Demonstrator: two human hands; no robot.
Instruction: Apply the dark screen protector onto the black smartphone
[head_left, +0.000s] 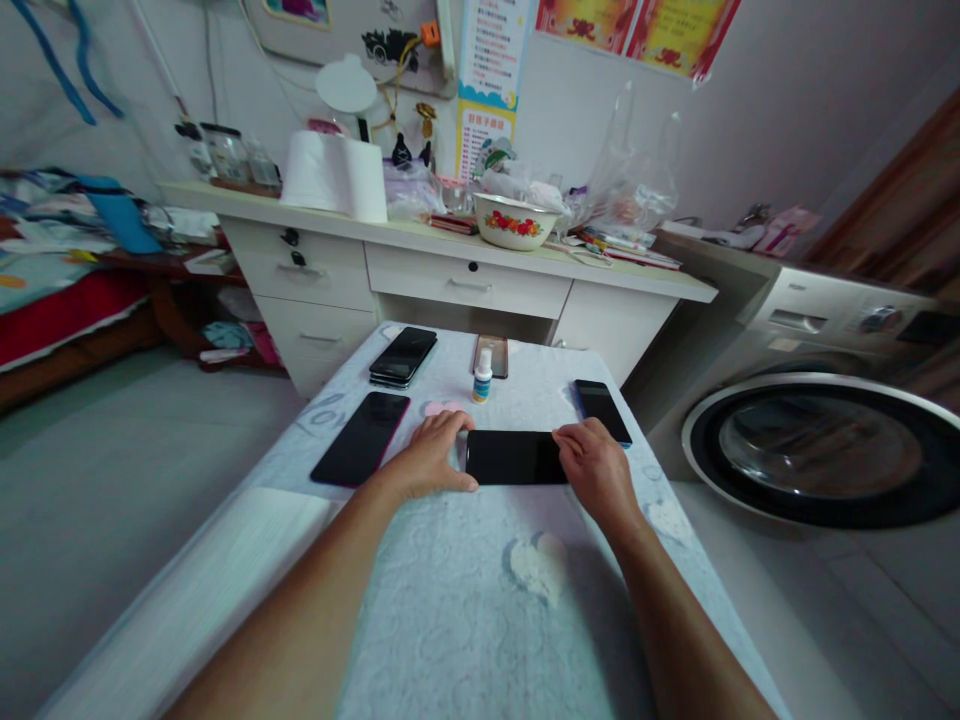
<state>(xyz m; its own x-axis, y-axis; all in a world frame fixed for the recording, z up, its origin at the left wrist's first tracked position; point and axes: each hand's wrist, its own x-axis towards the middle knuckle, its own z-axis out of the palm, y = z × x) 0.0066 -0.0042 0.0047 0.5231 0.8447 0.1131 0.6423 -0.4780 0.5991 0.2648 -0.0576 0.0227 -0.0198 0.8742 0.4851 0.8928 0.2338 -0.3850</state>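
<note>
A black phone (514,458) lies sideways, screen up, on the cloth-covered table between my hands. My left hand (435,455) holds its left end, thumb at the near corner and fingers at the far one. At the right end my right hand (594,462) has its fingers pressed together on the phone's corner; whether anything small is pinched there is hidden. Just beyond the phone stands a small white spray bottle (482,378). Behind it lies a clear, brown-edged case (498,356). A larger dark phone with a red edge (361,438) rests left of my left hand.
Several phones are stacked (403,356) at the table's far left. A blue-edged phone (602,411) lies beyond my right hand. Past the table (450,610) is a white desk (469,280) bearing a flowered bowl (516,222). A washing machine (810,330) stands at the right.
</note>
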